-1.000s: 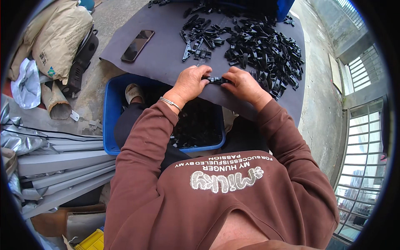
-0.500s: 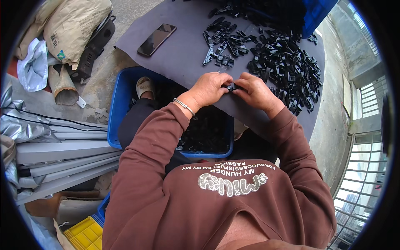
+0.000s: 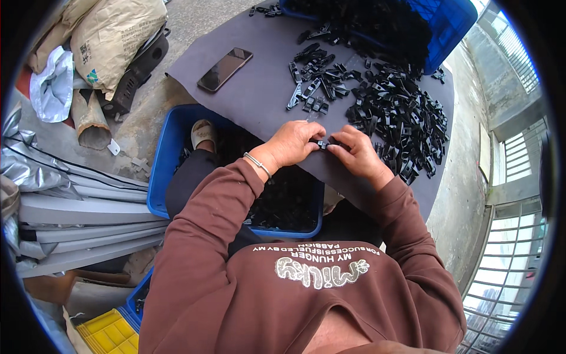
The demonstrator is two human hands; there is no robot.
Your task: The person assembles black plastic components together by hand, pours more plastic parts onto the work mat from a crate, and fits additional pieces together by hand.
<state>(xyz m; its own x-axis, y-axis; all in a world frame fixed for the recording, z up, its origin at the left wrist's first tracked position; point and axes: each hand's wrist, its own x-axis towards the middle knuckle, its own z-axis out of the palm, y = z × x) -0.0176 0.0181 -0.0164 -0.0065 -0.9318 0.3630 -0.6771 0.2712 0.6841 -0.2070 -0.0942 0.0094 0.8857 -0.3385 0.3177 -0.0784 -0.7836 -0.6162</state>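
Both my hands meet over the near edge of the grey tabletop [image 3: 265, 76]. Between them is a small black plastic part [image 3: 322, 144], mostly covered by fingers. My left hand [image 3: 293, 141], with a silver bangle at the wrist, is closed on its left side in a pinch. The fingers of my right hand [image 3: 358, 152] are closed at its right end. To the right and beyond my hands lies a big heap of similar black plastic parts [image 3: 401, 112]. A smaller group of parts [image 3: 318, 79] lies just beyond my left hand.
A phone [image 3: 225, 69] lies at the table's left. A tipped blue crate [image 3: 451, 35] spills black parts at the far right. Below the table edge stands a blue bin [image 3: 156, 177] with black parts inside. Paper sacks [image 3: 118, 44] and long grey strips [image 3: 88, 209] are on the left.
The whole view has shifted slightly, so more of the blue crate shows. My hands stay together at the table edge, and a little more of the small black part shows between them.
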